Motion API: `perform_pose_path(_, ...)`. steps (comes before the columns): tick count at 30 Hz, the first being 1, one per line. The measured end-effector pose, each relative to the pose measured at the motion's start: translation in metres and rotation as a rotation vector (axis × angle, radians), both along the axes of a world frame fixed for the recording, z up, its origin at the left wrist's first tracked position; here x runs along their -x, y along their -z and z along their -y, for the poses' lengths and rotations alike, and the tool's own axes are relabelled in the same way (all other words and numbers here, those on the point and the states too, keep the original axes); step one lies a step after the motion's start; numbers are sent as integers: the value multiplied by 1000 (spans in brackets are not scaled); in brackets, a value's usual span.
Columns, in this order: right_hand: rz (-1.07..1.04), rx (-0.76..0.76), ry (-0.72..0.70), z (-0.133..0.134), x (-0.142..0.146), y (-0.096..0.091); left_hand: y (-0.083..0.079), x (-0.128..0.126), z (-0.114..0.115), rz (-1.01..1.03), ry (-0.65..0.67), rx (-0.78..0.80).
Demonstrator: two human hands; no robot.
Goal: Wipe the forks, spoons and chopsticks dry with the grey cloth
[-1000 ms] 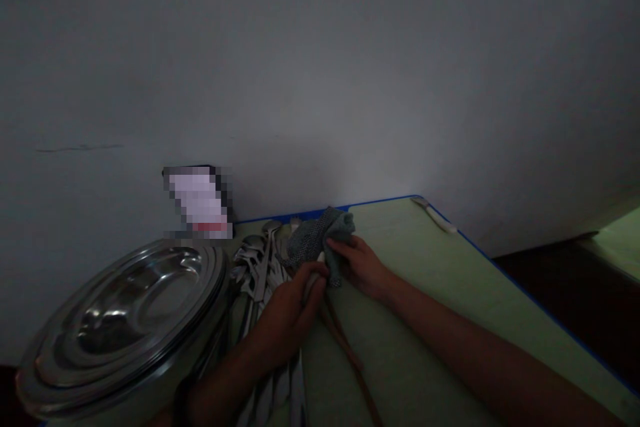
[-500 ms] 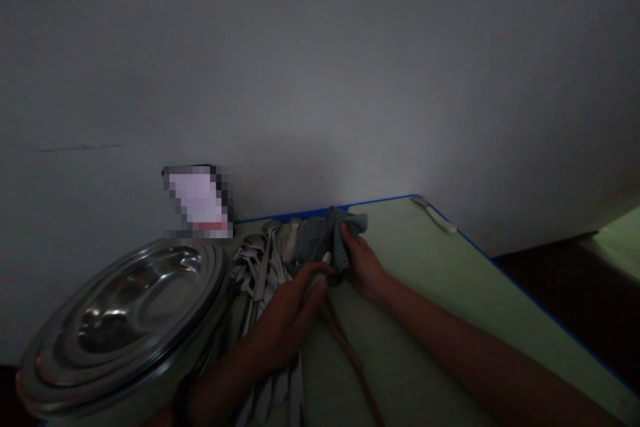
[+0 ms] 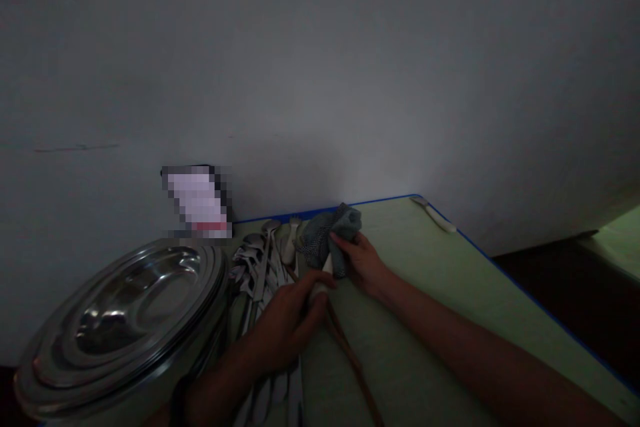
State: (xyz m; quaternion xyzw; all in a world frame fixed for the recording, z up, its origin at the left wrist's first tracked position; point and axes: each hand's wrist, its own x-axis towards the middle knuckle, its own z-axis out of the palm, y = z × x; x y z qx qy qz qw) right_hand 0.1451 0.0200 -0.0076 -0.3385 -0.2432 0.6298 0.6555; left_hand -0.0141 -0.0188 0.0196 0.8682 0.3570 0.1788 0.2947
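Note:
My left hand (image 3: 293, 317) is closed around the pale handle of a utensil (image 3: 327, 264). The utensil's far end is covered by a grey-green cloth (image 3: 320, 232), so its kind is hidden. My right hand (image 3: 367, 265) pinches the bunched cloth against it, thumb and fingers closed. Just left of the cloth lies a pale-handled fork (image 3: 289, 247), tines toward the wall. A heap of metal cutlery (image 3: 263, 273), spoons and forks among it, spreads beside and partly under my left forearm. Thin brown sticks (image 3: 357, 370) run from below my left hand toward me.
A stack of shiny metal plates (image 3: 207, 263) stands at the left of the pale green table (image 3: 400, 340). Behind it, a blurred phone-like device (image 3: 197, 197) leans on the wall (image 3: 320, 67). A pale-handled utensil (image 3: 440, 219) lies by the right blue edge.
The cloth has shifted and bunched differently, baring more of the utensil's pale handle. My right hand has moved slightly left; my left hand has stayed nearly in place.

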Motion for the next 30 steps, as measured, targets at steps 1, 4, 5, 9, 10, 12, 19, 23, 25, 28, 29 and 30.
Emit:
perform_pose_path(1,16,-1,8,0,1,1,0,0,0,-17,12,-3)
perform_pose_path(4,51,13,16,0,1,2,0,1,0,-32,43,-9)
perform_pose_path(5,43,22,13,0,0,3,0,1,1,-31,48,-8)
perform_pose_path(9,-97,52,-132,-1,-3,1,1,-2,0,-39,80,14)
perform_pose_path(10,-131,55,-180,-1,-4,0,1,-3,-1,-49,92,21)
perform_pose_path(12,-158,51,-237,1,-3,-2,2,-4,-2,-59,104,28)
perform_pose_path(19,-229,-15,-231,-4,-5,0,7,-3,-4,-7,36,67)
perform_pose_path(23,-340,-50,-190,-10,-13,-2,7,-2,-4,47,43,85)
perform_pose_path(25,-343,-12,-212,-9,-14,-6,8,-3,-5,72,6,90)
perform_pose_path(28,-260,81,-338,-1,-11,-12,9,-4,-6,95,-64,86)
perform_pose_path(29,-213,100,-374,2,-10,-13,10,-4,-6,97,-71,84)
perform_pose_path(30,-162,104,-393,4,-9,-13,11,-5,-7,96,-69,84)
